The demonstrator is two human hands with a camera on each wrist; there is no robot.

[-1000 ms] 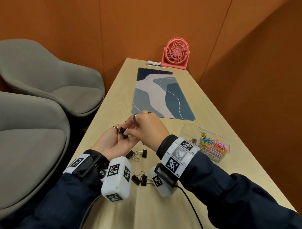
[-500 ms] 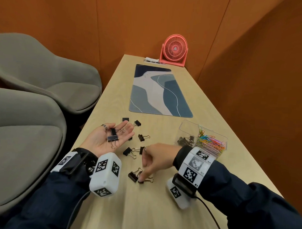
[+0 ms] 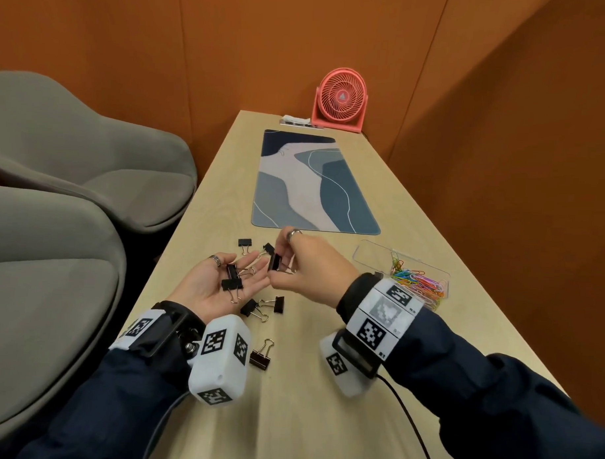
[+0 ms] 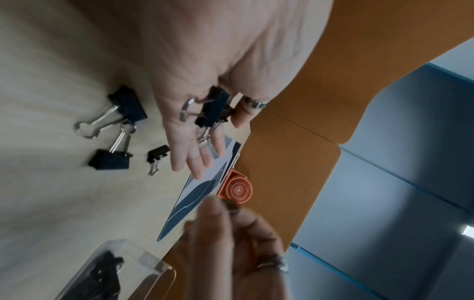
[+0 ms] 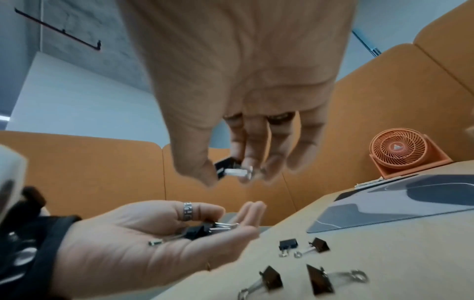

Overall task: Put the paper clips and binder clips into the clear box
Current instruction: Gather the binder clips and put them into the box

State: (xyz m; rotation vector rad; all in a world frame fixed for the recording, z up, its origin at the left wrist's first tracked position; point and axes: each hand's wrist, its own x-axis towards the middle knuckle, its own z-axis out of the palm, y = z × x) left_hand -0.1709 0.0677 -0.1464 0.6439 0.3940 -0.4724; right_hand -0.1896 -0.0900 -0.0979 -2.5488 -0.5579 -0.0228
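Observation:
My left hand point(image 3: 251, 286) lies palm up over the table with two black binder clips point(image 3: 231, 279) resting on it; the left wrist view shows those clips point(image 4: 212, 107) on the palm. My right hand point(image 3: 286, 263) hovers just beyond the left fingertips and pinches another black binder clip point(image 3: 275, 261), seen again in the right wrist view as the pinched clip point(image 5: 225, 166). The clear box point(image 3: 372, 255) stands to the right, open, with coloured paper clips point(image 3: 419, 285) and some black binder clips point(image 4: 102, 272) inside. Several loose binder clips point(image 3: 260, 356) lie on the table around my hands.
A patterned desk mat point(image 3: 313, 185) lies beyond the hands, and a pink fan point(image 3: 340, 100) stands at the table's far end. Two grey chairs point(image 3: 73, 173) sit close along the left edge. An orange wall point(image 3: 501, 202) borders the right side.
My right hand left the left palm, reached down to the near clips on the table, picked one up and brought it back up over the left fingertips. The left palm stayed open.

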